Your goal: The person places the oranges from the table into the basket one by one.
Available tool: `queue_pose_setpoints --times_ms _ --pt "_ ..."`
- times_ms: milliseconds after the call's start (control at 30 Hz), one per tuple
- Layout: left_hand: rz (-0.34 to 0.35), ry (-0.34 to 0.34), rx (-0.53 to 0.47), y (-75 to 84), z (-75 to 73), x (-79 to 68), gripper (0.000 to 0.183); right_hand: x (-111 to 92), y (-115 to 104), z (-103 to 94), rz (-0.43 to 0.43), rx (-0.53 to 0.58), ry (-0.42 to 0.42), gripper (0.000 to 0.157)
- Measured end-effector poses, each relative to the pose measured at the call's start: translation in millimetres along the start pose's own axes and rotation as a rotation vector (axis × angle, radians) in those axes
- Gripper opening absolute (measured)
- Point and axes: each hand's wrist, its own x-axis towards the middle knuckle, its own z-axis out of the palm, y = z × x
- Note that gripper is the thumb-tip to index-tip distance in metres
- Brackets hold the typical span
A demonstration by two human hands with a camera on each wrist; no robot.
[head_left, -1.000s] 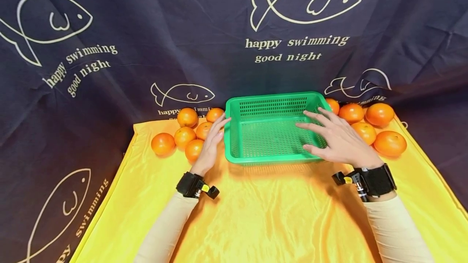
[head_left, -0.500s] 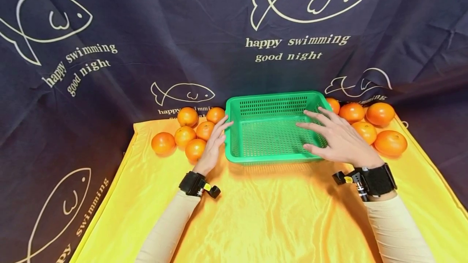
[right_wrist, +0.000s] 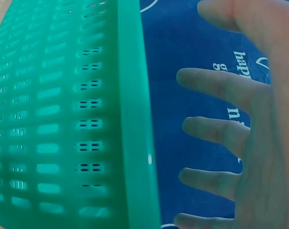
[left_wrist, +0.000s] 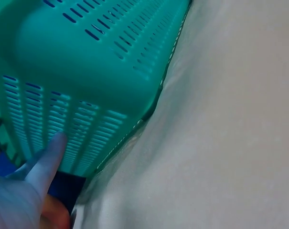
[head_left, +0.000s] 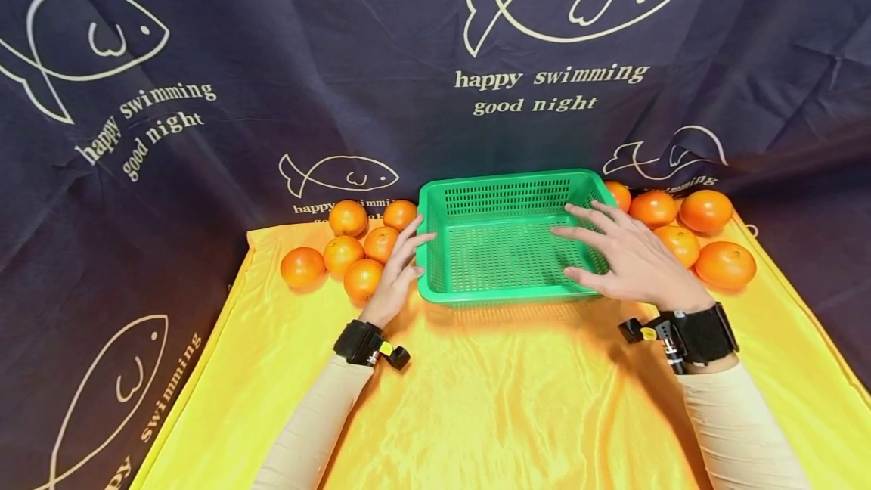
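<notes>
A green perforated plastic basket [head_left: 503,296] stands on the yellow cloth, with nothing inside. My left hand [head_left: 393,274] is at its left side, fingertips over the rim and thumb low by the outer wall. In the left wrist view one straight finger [left_wrist: 48,164] lies against or just before the slotted wall; contact is hard to tell. My right hand [head_left: 629,259] hovers over the right end with fingers spread. The right wrist view shows a gap between those fingers [right_wrist: 213,131] and the basket's rim [right_wrist: 137,119]. Several oranges [head_left: 343,255] lie beside my left hand.
More oranges [head_left: 725,266] are grouped to the right of the basket, partly behind my right hand. A dark fish-print curtain [head_left: 408,97] rises directly behind the basket and along both sides. Yellow cloth [head_left: 490,399] covers the table in front.
My left hand has moved slightly right, its fingertips now reaching further over the basket's left rim. The right hand, basket and oranges stay in place.
</notes>
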Motion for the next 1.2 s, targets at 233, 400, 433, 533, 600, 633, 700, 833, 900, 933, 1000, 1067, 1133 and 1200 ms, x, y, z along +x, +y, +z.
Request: queue_pose_setpoints --times_ms 233,400,433,533,600,633,700,833,900,933,1000,1067,1133,1200 --pt "0.028 -0.001 0.017 -1.2 -0.8 -1.4 0.063 0 0 -1.6 0.008 -0.001 -0.005 0.063" --pt "0.043 -0.006 0.027 -1.2 -0.3 -1.6 0.061 -4 5 -12.9 0.076 0.007 -0.022 0.066" --pt "0.045 -0.008 0.025 -1.3 -0.1 -1.5 0.060 -6 8 -16.6 0.096 0.002 -0.013 0.066" --pt "0.048 -0.013 0.029 -1.4 0.7 -1.2 0.061 -14 18 -28.6 0.151 -0.006 0.025 0.065" --pt "0.050 -0.012 0.028 -1.9 0.8 -0.9 0.061 -20 26 -37.4 0.189 -0.004 0.051 0.064" --pt "0.053 -0.012 0.029 -2.3 0.8 -0.7 0.062 -23 29 -41.7 0.205 -0.002 0.060 0.063" --pt "0.056 -0.011 0.030 -2.9 0.5 -0.5 0.062 -30 35 -50.2 0.257 0.013 0.061 0.060" --pt "0.061 -0.013 0.024 -3.7 -0.3 -0.4 0.060 -43 46 -62.7 0.363 0.033 0.032 0.055" --pt "0.062 -0.012 0.022 -3.6 -0.3 -0.3 0.058 -48 51 -65.5 0.392 0.032 0.008 0.056" --pt "0.065 -0.010 0.019 -3.4 -0.3 -0.3 0.058 -50 53 -65.8 0.394 0.034 -0.001 0.056" --pt "0.066 -0.009 0.018 -3.6 -0.3 -0.4 0.058 -53 58 -64.5 0.382 0.039 -0.028 0.057" --pt "0.066 -0.008 0.018 -3.7 -0.3 -0.5 0.058 -54 61 -61.2 0.352 0.047 -0.063 0.059" --pt "0.064 -0.010 0.015 -4.0 -0.2 -0.5 0.059 -54 63 -56.1 0.334 0.057 -0.095 0.063" --pt "0.063 -0.013 0.015 -4.5 0.2 -0.4 0.059 -54 65 -51.1 0.312 0.064 -0.110 0.066"
